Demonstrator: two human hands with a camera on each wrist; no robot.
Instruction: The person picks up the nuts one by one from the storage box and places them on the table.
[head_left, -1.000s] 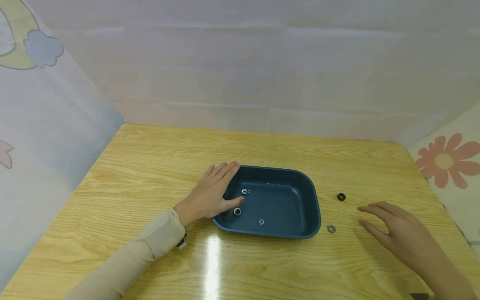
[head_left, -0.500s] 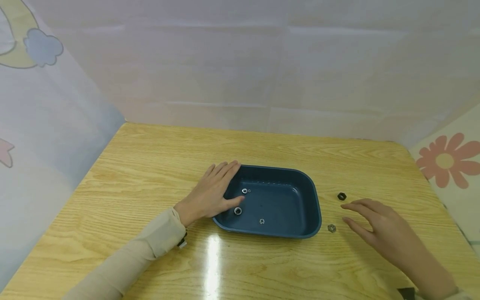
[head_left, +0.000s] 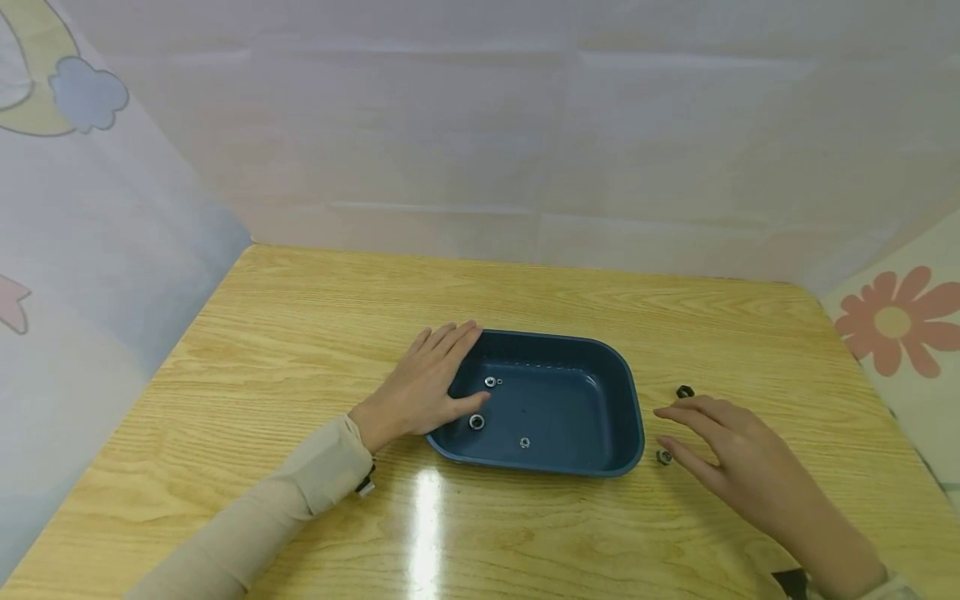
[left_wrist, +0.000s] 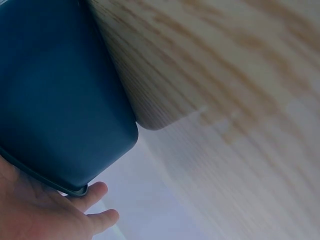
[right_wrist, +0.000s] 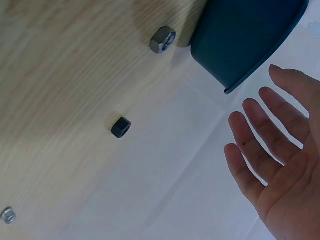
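A dark blue plastic bin [head_left: 577, 408] stands on the wooden table in the head view. Several silver nuts lie in it, among them a larger nut [head_left: 477, 422] and a smaller nut [head_left: 525, 443]. My left hand [head_left: 423, 383] rests over the bin's left rim, fingers stretched out and thumb inside. To the right of the bin, my right hand [head_left: 738, 450] hovers with fingers loosely bent and nothing in them. Just left of its thumb lies a silver hex nut [head_left: 663, 457]. A black hex nut [head_left: 685, 391] sits beyond its fingers, partly covered in the head view.
In the right wrist view, another silver nut [right_wrist: 8, 215] lies on the table away from the black one. Pale printed cloth [head_left: 450, 150] hangs behind the table [head_left: 315, 308] and along both sides.
My right hand has moved left, from the right part of the table to just over the two loose nuts beside the bin. My left hand and the bin stay in place.
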